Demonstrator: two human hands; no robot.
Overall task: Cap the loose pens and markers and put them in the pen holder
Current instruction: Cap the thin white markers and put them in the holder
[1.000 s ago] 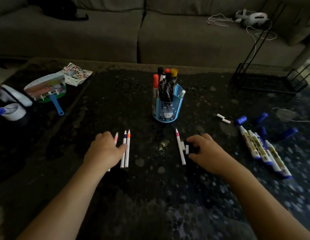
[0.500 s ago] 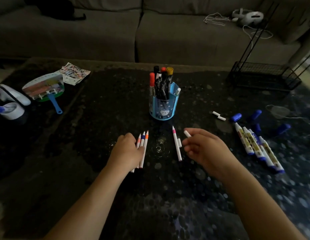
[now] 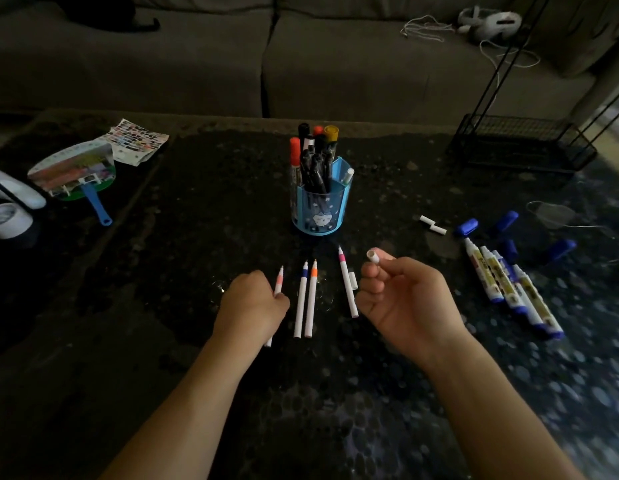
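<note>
Head view, the only one: on the dark desk (image 3: 162, 306) the left hand (image 3: 250, 306) is closed around the salmon-banded pen (image 3: 279, 280), whose bare tip points away toward the blue pen holder (image 3: 318, 209); whether the pen is lifted or lying on the desk cannot be told. The right hand (image 3: 401, 299) is raised just above the desk and pinches a small white cap (image 3: 374, 255) between thumb and forefinger, open end turned toward the left. Between the two hands lie three more uncapped thin pens: a blue-banded pen (image 3: 302, 299) and an orange-banded pen (image 3: 311, 299) side by side and touching, and a pink-banded pen (image 3: 347, 282) with a second white cap (image 3: 353, 280) lying just beside it. Well to the right, a bunch of thick whiteboard markers (image 3: 508, 285) lies uncapped, with blue marker caps (image 3: 466, 226) scattered near their tips and two more small white caps (image 3: 433, 225) nearby. The holder already stands full of capped markers.

The step in hand looks like capping the first thin pen. Next, the pen tip and the cap's open end must be brought into line and pressed together until seated, then the pen dropped upright into the holder. Almost all of the task remains.
</note>
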